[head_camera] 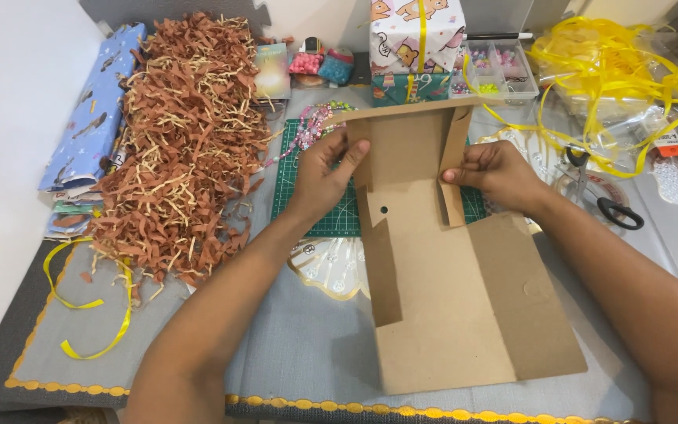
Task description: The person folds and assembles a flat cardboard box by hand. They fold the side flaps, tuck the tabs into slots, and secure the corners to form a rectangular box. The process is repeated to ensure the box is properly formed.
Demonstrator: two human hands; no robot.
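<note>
Folding up the far end of the flat cardboard box (441, 290) at the tabletop's middle, your left hand (325, 177) and right hand (496, 174) each pinch a side flap; next, likely tuck both flaps inward squarely.

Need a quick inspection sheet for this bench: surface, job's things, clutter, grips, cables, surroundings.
Surface: grey table mat with gold scalloped trim; green cutting mat lies on it.
Job's things: flat brown cardboard box blank, far panel raised, side flaps partly folded.
Clutter: brown paper shred pile, loose yellow ribbon, tangled yellow ribbon heap, scissors, bead strand, clear bead organiser, wrapped gift box, blue patterned wrapping paper roll.
Grips: left hand pinches the left flap; right hand pinches the right flap.
Cables: nothing seen.
Surroundings: white wall on the left.
</note>
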